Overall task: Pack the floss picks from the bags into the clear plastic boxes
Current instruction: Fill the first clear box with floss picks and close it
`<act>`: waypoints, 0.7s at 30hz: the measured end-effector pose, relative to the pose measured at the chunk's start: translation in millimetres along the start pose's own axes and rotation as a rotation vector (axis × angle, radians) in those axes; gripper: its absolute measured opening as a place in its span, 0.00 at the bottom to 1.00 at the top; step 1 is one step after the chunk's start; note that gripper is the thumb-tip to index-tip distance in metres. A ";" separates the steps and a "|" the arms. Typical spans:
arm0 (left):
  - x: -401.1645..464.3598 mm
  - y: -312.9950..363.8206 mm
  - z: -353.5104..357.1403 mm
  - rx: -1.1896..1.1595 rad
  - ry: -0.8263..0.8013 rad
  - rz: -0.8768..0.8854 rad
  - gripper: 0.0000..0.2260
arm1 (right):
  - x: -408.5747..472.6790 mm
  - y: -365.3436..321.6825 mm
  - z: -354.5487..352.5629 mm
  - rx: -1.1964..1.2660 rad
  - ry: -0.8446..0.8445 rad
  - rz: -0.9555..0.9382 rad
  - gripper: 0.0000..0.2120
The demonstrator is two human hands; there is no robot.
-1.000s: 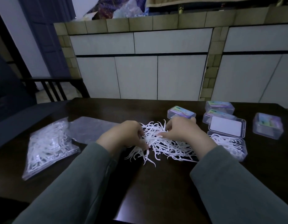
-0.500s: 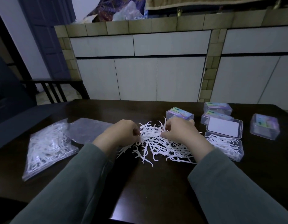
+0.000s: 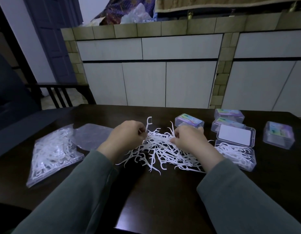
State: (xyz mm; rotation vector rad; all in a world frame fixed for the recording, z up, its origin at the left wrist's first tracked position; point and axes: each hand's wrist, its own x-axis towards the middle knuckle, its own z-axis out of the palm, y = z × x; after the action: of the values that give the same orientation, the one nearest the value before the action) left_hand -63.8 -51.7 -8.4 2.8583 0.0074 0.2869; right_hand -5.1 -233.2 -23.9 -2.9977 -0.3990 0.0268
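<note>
The person sits at a dark brown wooden table (image 3: 163, 191) with a loose heap of white plastic floss picks (image 3: 163, 149) spread in front of them. The left hand (image 3: 127, 135) has its fingers curled in at the heap's ten o'clock edge, pinching picks, one of which stands upright with its bowed head above the knuckles. The right hand (image 3: 188, 139) is curled into the heap at two o'clock, fingers closed on a clump. The light is dim, so I can't say how many picks each hand actually holds.

At three o'clock from the heap, just beside the right wrist, lies an open clear plastic box (image 3: 249, 163) already partly filled with picks, its white-labelled lid (image 3: 235, 135) folded back behind it. Three closed clear boxes with coloured labels (image 3: 189, 119) sit further off, between one and three o'clock. At nine o'clock a sealed clear plastic bag of floss picks (image 3: 51, 152) waits, with an empty flattened clear bag (image 3: 92, 135) just behind it.

To my eye the step is gathering a bundle for the open box. Doing it well probably means combing the picks so that handles run parallel and heads face one way, since tangled picks snag each other and sit proud of the rim. A modest, squared-up bundle would carry more cleanly than a big grab, and strays trailing at six o'clock are best swept back in first.
</note>
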 end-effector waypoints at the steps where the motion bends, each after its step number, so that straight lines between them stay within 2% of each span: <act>1: -0.2 1.0 -0.4 -0.006 0.022 0.006 0.06 | -0.7 0.4 -1.0 0.002 -0.007 0.008 0.15; 5: 0.5 0.0 -0.3 -0.028 0.123 -0.001 0.03 | -4.7 6.5 -4.8 0.117 0.066 0.012 0.10; 8: 1.1 -1.6 0.0 -0.044 0.165 -0.009 0.04 | -6.5 11.7 -6.7 0.247 0.130 0.018 0.13; 18: -3.0 7.3 -2.5 -0.209 0.440 0.047 0.04 | -8.9 21.0 -11.2 0.668 0.254 -0.016 0.11; 21: -4.8 7.3 -3.2 -0.266 0.505 0.063 0.02 | -9.2 25.2 -11.3 0.814 0.278 -0.034 0.05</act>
State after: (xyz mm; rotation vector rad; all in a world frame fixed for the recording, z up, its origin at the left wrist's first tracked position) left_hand -69.3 -58.0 -4.3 2.4546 -0.0218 0.9371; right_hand -7.1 -261.1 -15.6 -2.1524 -0.3066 -0.1822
